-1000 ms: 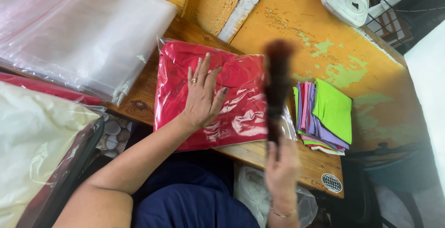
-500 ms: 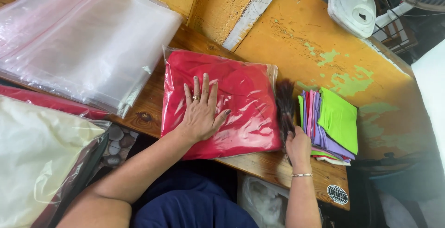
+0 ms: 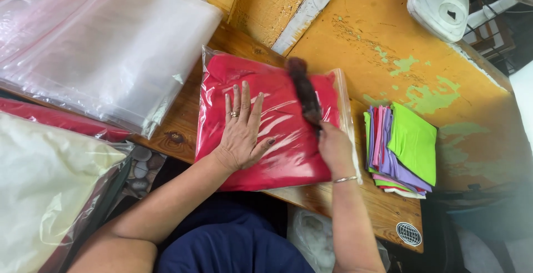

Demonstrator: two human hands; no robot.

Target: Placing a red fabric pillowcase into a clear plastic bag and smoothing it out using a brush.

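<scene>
A red folded garment sealed in a clear plastic bag lies flat on the wooden bench, near its front edge. The left hand rests on the bag, palm down, fingers spread and straight; it presses the bag rather than grips it. The right hand is closed around the handle of a dark brush, whose bristle head lies across the upper right part of the bag, blurred.

Judged from its look, the bag will handle as light and soft: the cloth inside gives under the palm and the film wrinkles around the fingers. The plastic is glossy and likely slippery against both skin and wood, so a flat palm on the middle seems the surest hold, with the edges pinched only for lifting. Nothing about it looks fragile, though the thin film could crease or tear at the open right edge, where it extends past the cloth.

To the right of the bag, just beside it, sits a small stack of folded cloths, green on top with purple and pink under it. To the left of the bag, well apart, lies a pile of empty clear bags. Beyond the bag, at the far right corner, stands a white fan base.
</scene>
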